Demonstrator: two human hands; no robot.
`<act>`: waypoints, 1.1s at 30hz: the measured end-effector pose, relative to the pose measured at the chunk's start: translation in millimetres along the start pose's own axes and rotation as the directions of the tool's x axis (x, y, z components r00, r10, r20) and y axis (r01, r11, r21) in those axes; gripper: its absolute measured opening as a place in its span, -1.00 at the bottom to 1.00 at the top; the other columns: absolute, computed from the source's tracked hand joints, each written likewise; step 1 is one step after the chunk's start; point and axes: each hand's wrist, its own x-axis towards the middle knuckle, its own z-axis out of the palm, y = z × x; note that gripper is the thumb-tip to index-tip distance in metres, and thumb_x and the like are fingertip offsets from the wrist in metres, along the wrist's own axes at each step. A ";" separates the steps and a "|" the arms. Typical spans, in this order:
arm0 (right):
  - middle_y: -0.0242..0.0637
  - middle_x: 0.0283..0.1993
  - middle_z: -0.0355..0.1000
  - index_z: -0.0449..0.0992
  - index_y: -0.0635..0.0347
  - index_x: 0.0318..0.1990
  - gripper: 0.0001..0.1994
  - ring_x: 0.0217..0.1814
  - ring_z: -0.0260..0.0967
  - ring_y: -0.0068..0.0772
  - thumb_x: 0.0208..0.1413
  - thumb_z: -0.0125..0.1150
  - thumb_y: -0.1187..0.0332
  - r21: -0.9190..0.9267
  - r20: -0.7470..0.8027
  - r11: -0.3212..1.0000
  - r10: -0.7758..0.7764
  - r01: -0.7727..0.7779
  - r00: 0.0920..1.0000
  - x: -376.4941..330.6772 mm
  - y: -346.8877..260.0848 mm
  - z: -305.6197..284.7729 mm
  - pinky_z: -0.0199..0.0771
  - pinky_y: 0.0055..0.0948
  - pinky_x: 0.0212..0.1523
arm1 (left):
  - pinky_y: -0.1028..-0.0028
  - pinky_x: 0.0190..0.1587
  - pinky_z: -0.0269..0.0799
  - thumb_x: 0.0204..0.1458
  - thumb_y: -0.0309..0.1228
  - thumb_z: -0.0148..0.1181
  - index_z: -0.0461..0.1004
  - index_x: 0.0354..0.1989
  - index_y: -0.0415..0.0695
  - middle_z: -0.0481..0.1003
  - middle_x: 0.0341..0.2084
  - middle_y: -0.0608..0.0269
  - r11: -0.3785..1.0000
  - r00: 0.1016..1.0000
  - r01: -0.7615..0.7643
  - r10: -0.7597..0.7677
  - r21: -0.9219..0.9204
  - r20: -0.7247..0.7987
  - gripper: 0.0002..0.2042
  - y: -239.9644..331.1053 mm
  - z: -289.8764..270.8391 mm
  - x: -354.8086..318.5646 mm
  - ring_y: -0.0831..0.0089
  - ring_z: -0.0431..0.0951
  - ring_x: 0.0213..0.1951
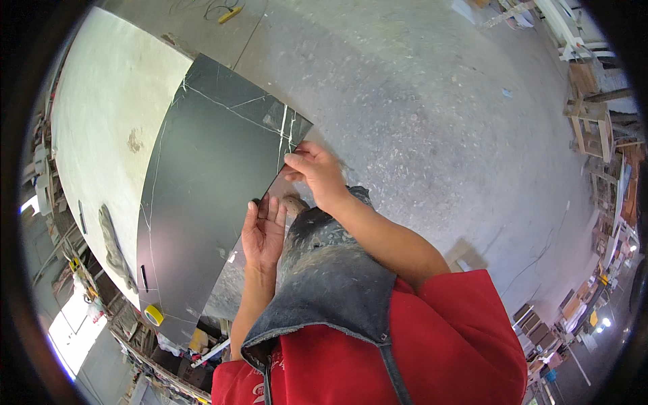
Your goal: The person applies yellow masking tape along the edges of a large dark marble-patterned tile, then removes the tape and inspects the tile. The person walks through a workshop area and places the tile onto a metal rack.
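We look down on a black marble slab [209, 182] with white veins, lying on a pale workbench [108, 115]. Our right hand [316, 172] pinches the slab's right edge near its far corner, fingers closed on it. Our left hand [263, 233], fingers extended and open, presses flat against the same edge nearer us. A yellow tape roll [154, 314] sits on the slab's near left corner.

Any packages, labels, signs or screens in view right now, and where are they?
No packages, signs or screens that I can make out.
Only printed mark: a small white print on the red shirt, at its lower left edge beside the apron; too small to tell its shape.
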 end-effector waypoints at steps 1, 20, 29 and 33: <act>-0.24 -0.09 0.54 0.45 0.31 0.08 -0.67 -0.16 0.53 -0.41 0.20 0.21 0.39 0.018 0.006 1.000 -0.008 0.008 1.000 -1.4 -5.4 -2.8 0.57 -0.43 -0.16 | 0.13 0.15 0.44 0.26 -0.29 0.14 0.57 -0.18 -0.09 0.58 -0.09 0.17 1.000 1.000 -0.008 0.008 0.021 -0.022 -0.84 -1.5 7.0 -3.1 0.24 0.54 0.02; -0.19 -0.07 0.55 0.48 0.29 0.03 -0.73 -0.14 0.54 -0.35 0.19 0.12 0.47 0.070 0.090 0.997 0.023 -0.029 0.996 13.0 -31.5 -32.5 0.56 -0.38 -0.14 | 0.23 0.05 0.53 0.25 -0.22 0.16 0.57 -0.17 -0.06 0.61 -0.12 0.20 0.996 0.997 -0.061 0.064 0.061 -0.045 -0.81 -11.0 5.5 -2.7 0.32 0.60 -0.09; -0.24 -0.07 0.51 0.42 0.28 0.03 -0.73 -0.11 0.51 -0.36 0.20 0.19 0.44 -0.008 0.131 0.998 0.061 -0.060 0.990 20.1 -19.5 -16.1 0.59 -0.32 -0.09 | 0.12 0.22 0.40 0.24 -0.29 0.16 0.54 -0.03 -0.10 0.50 0.09 0.11 0.995 0.995 -0.098 0.098 -0.022 0.014 -0.78 3.9 -28.0 -26.7 0.11 0.46 0.16; -0.24 -0.10 0.48 0.43 0.29 0.00 -0.74 -0.16 0.49 -0.37 0.19 0.21 0.43 -0.092 0.066 0.996 0.020 -0.013 0.998 16.4 -18.2 -16.6 0.59 -0.34 -0.10 | 0.01 0.37 0.15 0.21 -0.28 0.15 0.39 0.17 -0.17 0.30 0.29 0.09 0.970 0.971 -0.237 0.236 -0.048 -0.032 -0.61 28.0 -108.1 -85.2 0.06 0.24 0.33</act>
